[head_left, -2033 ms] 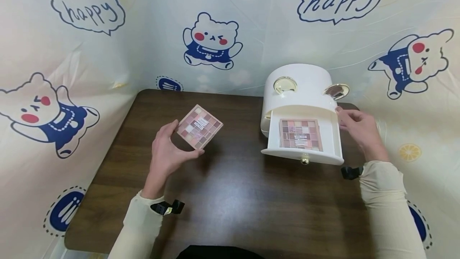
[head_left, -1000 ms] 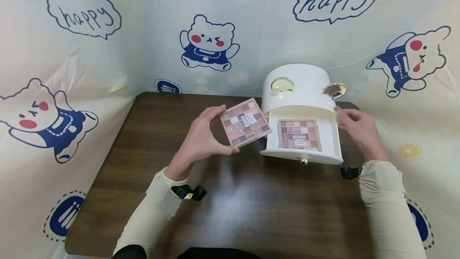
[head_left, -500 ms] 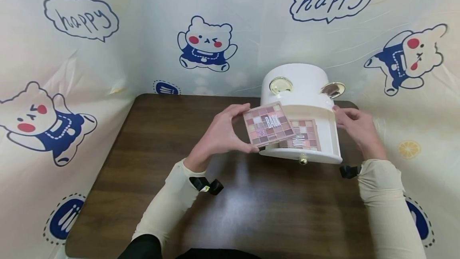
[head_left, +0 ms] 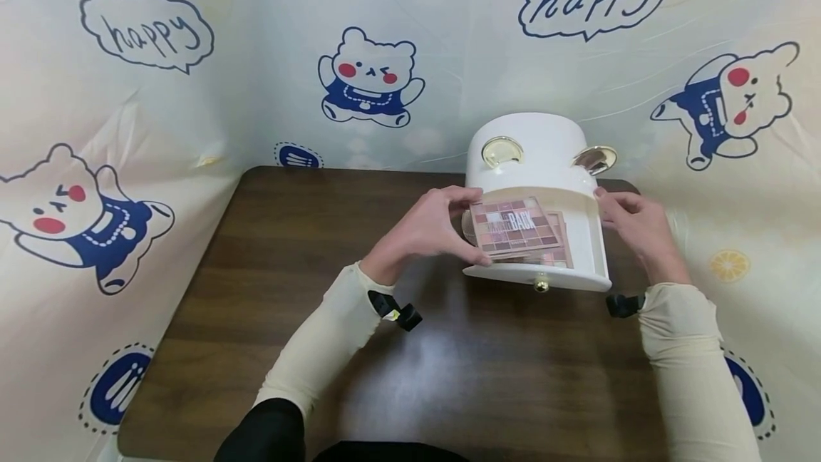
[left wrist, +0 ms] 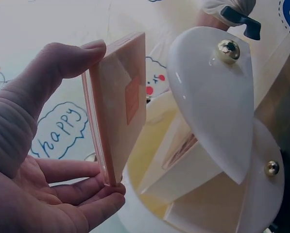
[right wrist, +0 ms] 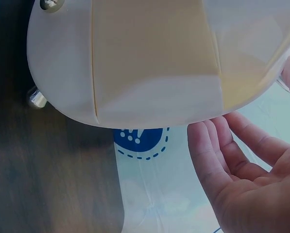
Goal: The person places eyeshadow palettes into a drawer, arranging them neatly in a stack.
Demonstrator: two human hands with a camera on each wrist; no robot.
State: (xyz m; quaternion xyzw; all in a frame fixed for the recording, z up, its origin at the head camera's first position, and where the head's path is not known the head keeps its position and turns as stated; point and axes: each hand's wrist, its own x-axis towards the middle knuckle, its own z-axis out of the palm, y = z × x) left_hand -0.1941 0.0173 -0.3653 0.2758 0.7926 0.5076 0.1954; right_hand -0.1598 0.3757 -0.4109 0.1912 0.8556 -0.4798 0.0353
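My left hand (head_left: 436, 230) pinches an eyeshadow palette (head_left: 513, 225) between thumb and fingers. Tilted, the palette hangs over the pulled-out upper drawer (head_left: 589, 252) of a white storage box (head_left: 545, 173). Beneath it a second eyeshadow palette (head_left: 562, 237) lies in that drawer, partly covered. Seen from the left wrist, the held palette (left wrist: 118, 107) stands edge-on, apart from the drawer front (left wrist: 213, 92) with its gold knob (left wrist: 228, 51). My right hand (head_left: 644, 237) touches the box's right side; its fingertips (right wrist: 198, 133) rest against the white wall in the right wrist view.
Two gold-rimmed round ears stick up from the box, the left ear (head_left: 502, 152) and the right ear (head_left: 595, 160). A lower drawer with a gold knob (left wrist: 272, 168) shows in the left wrist view. The brown table (head_left: 288, 376) meets a printed cloth (head_left: 436, 91) behind.
My left hand has carried its palette rightward from over the table to above the drawer, where it now covers much of the other palette. The right hand has stayed at the box's side.
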